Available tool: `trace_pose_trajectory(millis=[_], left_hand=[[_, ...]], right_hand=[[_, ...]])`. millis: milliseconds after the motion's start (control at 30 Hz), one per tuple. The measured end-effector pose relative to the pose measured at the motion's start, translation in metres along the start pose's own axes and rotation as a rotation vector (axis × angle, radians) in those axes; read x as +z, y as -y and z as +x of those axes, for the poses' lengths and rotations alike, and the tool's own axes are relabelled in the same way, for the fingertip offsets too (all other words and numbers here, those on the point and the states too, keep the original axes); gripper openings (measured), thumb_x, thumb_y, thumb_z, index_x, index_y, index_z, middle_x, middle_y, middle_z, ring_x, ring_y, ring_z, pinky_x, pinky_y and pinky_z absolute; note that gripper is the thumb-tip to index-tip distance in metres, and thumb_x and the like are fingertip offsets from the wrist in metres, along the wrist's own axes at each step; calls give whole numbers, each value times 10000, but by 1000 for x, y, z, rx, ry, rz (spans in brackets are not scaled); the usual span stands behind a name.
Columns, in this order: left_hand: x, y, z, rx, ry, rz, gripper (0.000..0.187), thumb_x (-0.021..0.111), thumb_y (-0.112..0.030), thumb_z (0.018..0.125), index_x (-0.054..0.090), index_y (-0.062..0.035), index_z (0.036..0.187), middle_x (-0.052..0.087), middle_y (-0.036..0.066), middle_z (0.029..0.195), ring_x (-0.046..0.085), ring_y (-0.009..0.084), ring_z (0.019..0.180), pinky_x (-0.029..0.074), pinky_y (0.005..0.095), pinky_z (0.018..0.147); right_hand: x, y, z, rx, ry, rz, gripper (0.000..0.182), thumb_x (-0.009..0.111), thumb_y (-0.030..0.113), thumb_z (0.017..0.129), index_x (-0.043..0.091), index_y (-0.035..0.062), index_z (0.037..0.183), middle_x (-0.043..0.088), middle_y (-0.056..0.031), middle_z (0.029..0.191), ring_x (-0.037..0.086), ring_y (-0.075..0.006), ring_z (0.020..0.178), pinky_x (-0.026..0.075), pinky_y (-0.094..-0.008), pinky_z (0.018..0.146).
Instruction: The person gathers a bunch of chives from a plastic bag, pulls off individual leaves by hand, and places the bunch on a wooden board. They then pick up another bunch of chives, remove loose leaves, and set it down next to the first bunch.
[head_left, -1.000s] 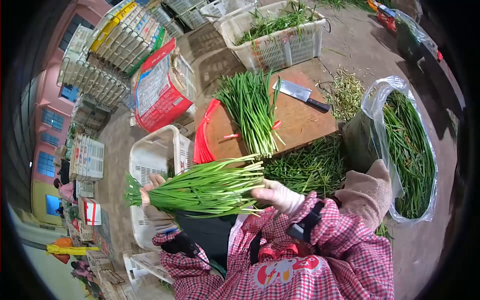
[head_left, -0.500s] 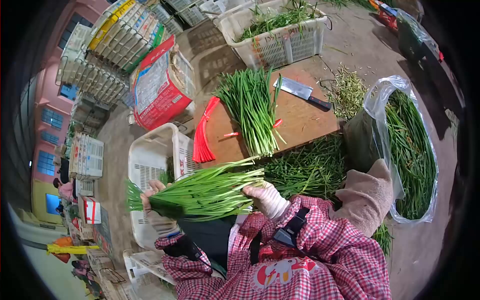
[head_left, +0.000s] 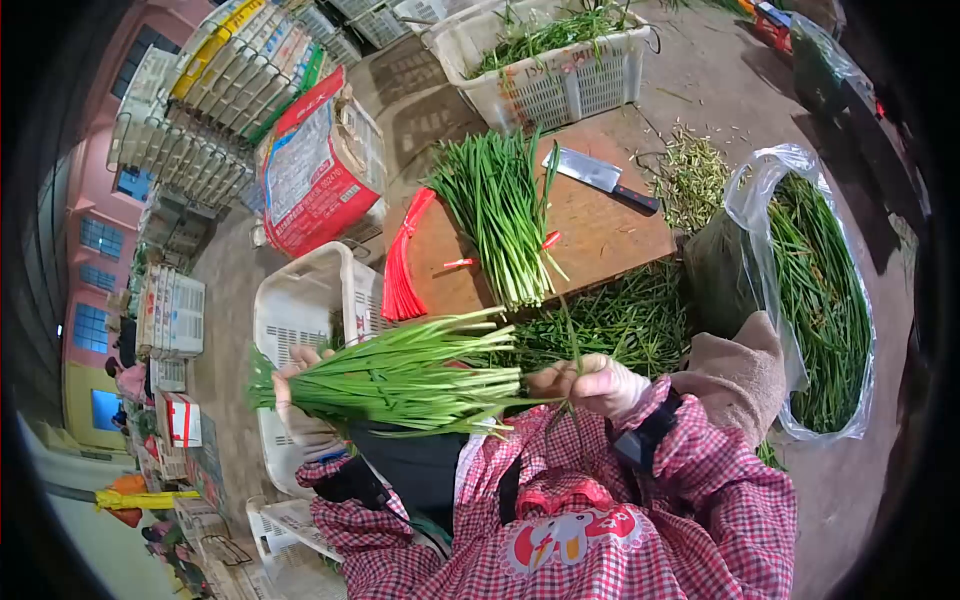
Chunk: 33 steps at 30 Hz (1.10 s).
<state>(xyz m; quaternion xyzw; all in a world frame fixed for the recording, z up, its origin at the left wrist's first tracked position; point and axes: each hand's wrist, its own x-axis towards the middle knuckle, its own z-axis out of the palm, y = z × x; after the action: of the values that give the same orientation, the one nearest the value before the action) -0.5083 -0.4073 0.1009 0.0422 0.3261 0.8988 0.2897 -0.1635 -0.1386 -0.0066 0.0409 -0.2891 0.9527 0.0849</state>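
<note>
A bundle of long green stalks [head_left: 400,382] lies sideways in front of me, with my left hand [head_left: 305,400] wrapped round its leafy end. Beyond the pale cut ends, my right hand [head_left: 590,385] is closed on a thin green blade. Another pile of stalks [head_left: 495,215] rests on the brown board [head_left: 610,240], along with a cleaver [head_left: 600,178]. Red ties [head_left: 405,265] lie at the board's left edge. Loose greens [head_left: 610,325] are heaped below the board.
A white basket [head_left: 350,295] stands at the left, with a red and white sack [head_left: 320,175] behind it. Ahead is a crate of greens [head_left: 570,90]. On the right sits a plastic bag of greens [head_left: 820,300]. Cut bits [head_left: 695,180] litter the floor.
My right hand has moved right, away from the bundle's cut ends, and now has a thin blade in its fingers. My left hand still grips the bundle.
</note>
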Motion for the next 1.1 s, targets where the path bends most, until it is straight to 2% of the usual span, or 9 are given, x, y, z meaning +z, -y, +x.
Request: trace_pose_trajectory(millis=[67,133,200,267,400,533,800,900,1100], left_hand=[[41,2,-21,-220,-1,-575,246,582,-348,904,498,-118,926,535,26,1257,498,217,1160,258,470,1097],[48,1,-25,-44,20,-146,442,582,-275,902,476,-70,1279,525,53,1232,450,173,1160,335,361,1034],[39,-8,-23,-17,19,-215,450,598,-256,895,474,-70,1285,519,42,1241,448,177,1163,335,359,1035],[41,-7,-22,73,-109,-4,442,614,-225,884,479,-73,1277,513,42,1244,446,183,1164,342,338,1026],[44,-3,-27,-208,-12,-770,327,577,-324,910,524,-48,1076,539,41,1259,467,205,1198,282,453,1105],[44,10,-28,80,-97,-117,372,578,-324,906,517,-36,1133,536,21,1264,439,193,1218,247,442,1125],[33,22,-37,-46,57,-412,524,607,-224,882,401,-16,1316,487,30,1299,420,224,1234,245,409,1125],[21,22,-28,-324,98,-1186,682,654,-60,811,269,14,1369,503,86,1268,507,200,1137,363,364,1058],[10,24,-19,-159,111,-518,560,660,-74,806,408,10,1299,554,69,1209,513,172,1118,331,356,1074]], right_hand=[[-5,42,-23,212,-49,-278,269,662,219,838,662,-18,965,612,-143,1141,549,-260,1079,382,-407,970],[-18,65,-38,475,-34,-671,360,667,370,813,683,51,978,639,-118,1080,571,-278,1041,400,-405,944],[-16,80,-29,1041,98,-1606,479,651,501,766,678,101,1029,634,-128,1094,581,-315,1018,422,-412,913],[26,84,-24,875,-61,-2209,642,661,553,721,610,82,1154,584,-172,1175,513,-367,1110,427,-409,915],[13,19,-1,178,-261,-846,721,645,463,820,428,-5,1323,560,-153,1233,502,-289,1153,386,-392,991],[58,-13,45,271,-351,-153,578,613,412,869,499,4,1261,575,-109,1191,530,-176,1090,418,-336,937],[72,-68,77,193,-538,79,282,670,178,837,611,46,1079,653,-36,975,610,-149,854,497,-306,760],[81,-59,68,119,-570,204,307,665,189,831,597,19,1078,639,-67,1003,596,-183,912,477,-344,830],[69,-34,41,-5,-190,404,505,625,216,855,453,-83,1224,569,-171,1172,539,-300,1110,426,-410,970]])
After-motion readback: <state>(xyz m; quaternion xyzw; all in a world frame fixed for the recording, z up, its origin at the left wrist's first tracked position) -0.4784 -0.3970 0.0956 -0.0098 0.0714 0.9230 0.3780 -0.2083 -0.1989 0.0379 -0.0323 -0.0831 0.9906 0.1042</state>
